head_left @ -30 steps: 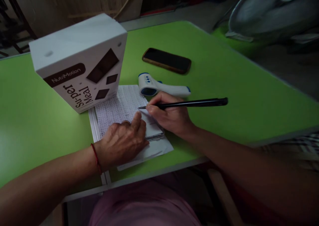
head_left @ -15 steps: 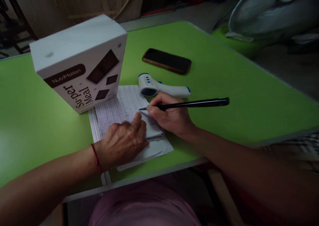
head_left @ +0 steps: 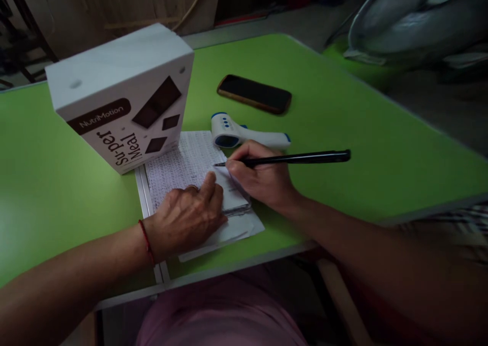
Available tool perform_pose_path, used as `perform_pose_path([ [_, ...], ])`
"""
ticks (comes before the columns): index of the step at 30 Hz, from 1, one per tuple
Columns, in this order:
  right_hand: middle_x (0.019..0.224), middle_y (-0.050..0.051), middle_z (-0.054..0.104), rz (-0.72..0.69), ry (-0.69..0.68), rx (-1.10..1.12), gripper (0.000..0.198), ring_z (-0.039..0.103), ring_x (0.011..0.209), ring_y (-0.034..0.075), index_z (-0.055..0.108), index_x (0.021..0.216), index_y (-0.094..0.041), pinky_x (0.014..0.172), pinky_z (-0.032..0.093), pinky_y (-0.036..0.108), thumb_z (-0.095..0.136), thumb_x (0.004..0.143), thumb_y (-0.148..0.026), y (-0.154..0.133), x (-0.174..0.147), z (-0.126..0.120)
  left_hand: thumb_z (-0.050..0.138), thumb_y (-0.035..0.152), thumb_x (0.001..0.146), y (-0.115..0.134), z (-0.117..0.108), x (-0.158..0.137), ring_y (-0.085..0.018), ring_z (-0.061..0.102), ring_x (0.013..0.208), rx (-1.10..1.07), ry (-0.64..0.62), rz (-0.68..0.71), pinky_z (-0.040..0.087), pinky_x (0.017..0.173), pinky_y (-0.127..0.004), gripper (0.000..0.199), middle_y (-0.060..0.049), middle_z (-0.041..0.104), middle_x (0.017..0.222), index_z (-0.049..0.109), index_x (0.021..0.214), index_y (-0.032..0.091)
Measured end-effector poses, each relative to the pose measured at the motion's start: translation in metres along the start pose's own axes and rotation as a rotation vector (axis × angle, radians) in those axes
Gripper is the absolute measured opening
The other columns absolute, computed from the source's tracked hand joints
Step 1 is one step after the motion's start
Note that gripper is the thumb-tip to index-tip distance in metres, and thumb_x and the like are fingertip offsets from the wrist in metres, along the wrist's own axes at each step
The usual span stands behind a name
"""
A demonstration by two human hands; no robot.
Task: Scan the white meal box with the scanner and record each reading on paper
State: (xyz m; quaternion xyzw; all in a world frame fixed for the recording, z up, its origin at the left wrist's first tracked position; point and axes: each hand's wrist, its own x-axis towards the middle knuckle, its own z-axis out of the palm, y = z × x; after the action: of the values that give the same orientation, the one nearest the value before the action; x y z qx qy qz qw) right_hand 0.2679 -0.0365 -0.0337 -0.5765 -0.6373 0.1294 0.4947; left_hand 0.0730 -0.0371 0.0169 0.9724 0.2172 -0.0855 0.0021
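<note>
A black pen [head_left: 301, 157] is pinched between the thumb and fingers of my right hand [head_left: 263, 178]. Its tip meets the top page of a notepad [head_left: 190, 155], which is covered with rows of small handwriting. My left hand [head_left: 188, 213] lies across the lower part of the notepad, holding nothing, with its index finger stretched toward the pen tip and the other fingers loosely bent. Loose white paper [head_left: 236, 229] sticks out beneath the pad. Just beyond my right hand lies a white and blue infrared thermometer [head_left: 251, 135].
A tall white NutriMotion box [head_left: 125, 107] stands at the notepad's far left corner. Farther back on the green table [head_left: 343, 127] lies a dark smartphone [head_left: 255, 94] in a brown case. A large fan [head_left: 412, 20] is at the upper right, past the table edge.
The pen tip and my right hand have shifted very slightly to the right along the page. My left hand stays in place on the notepad.
</note>
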Motion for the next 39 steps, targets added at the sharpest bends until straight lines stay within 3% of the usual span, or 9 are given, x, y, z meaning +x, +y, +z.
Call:
perform_pose_path([
  [6,0.055,-0.003,0.059,0.003,-0.061,-0.008,0.015,0.05,0.047,0.014,0.053,0.064,-0.027,0.046,0.044,0.03,0.06,0.075,-0.022,0.0019,0.0006,-0.0026,0.046,0.04,0.11,-0.001,-0.0012,-0.0001,-0.024,0.073,0.088,0.007,-0.009,0.001,0.062,0.064,-0.036,0.041,-0.024,0.041,0.16,0.055,0.133,0.007],
  [15,0.054,-0.003,0.058,-0.027,0.018,0.028,0.014,0.051,0.047,0.014,0.053,0.063,-0.026,0.047,0.044,0.028,0.059,0.075,-0.021,0.0013,-0.0006,-0.001,0.047,0.041,0.109,-0.001,0.0014,0.0001,-0.024,0.074,0.088,0.002,0.004,-0.003,0.063,0.063,-0.038,0.043,-0.024,0.037,0.163,0.054,0.134,0.007],
  [25,0.056,-0.002,0.059,0.001,0.001,0.029,0.014,0.051,0.049,0.014,0.054,0.063,-0.026,0.049,0.046,0.029,0.059,0.076,-0.023,0.0025,-0.0018,0.0016,0.047,0.04,0.109,-0.0012,0.0026,-0.0001,-0.025,0.073,0.087,-0.007,0.013,-0.003,0.063,0.063,-0.039,0.042,-0.023,0.043,0.159,0.055,0.133,0.007],
  [39,0.057,-0.002,0.059,0.049,-0.045,0.049,0.015,0.051,0.05,0.014,0.054,0.064,-0.026,0.051,0.046,0.031,0.061,0.076,-0.024,0.0032,-0.0017,0.0005,0.046,0.039,0.109,-0.0012,-0.0004,0.0004,-0.025,0.073,0.088,-0.021,-0.028,-0.002,0.063,0.064,-0.039,0.041,-0.023,0.039,0.161,0.056,0.133,0.008],
])
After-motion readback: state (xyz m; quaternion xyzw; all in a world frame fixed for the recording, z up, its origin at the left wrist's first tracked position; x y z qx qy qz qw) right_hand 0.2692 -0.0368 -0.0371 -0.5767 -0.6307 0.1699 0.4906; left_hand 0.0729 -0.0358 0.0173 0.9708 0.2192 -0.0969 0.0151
